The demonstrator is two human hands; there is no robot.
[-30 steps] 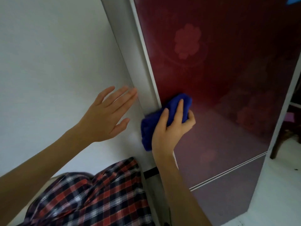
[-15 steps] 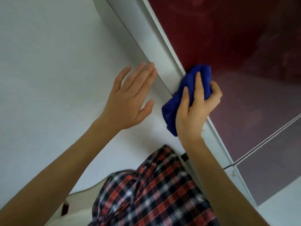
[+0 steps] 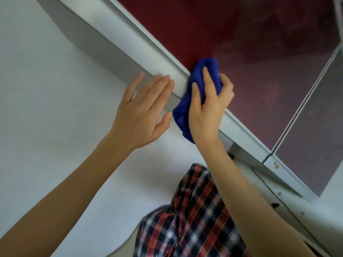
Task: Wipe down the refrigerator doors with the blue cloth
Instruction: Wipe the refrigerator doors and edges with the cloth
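A bunched blue cloth (image 3: 201, 93) is pinched in the right hand (image 3: 207, 110), pressed where the silver frame edge (image 3: 163, 58) meets the glossy dark red refrigerator door (image 3: 259, 75). The left hand (image 3: 141, 112), at nine o'clock of the cloth, lies spread flat, fingers touching the frame. The loose tail hanging at six o'clock could slip free; streaks might be left unwiped. Compared with a second ago, the view is tilted further and the cloth sits nearer the frame.
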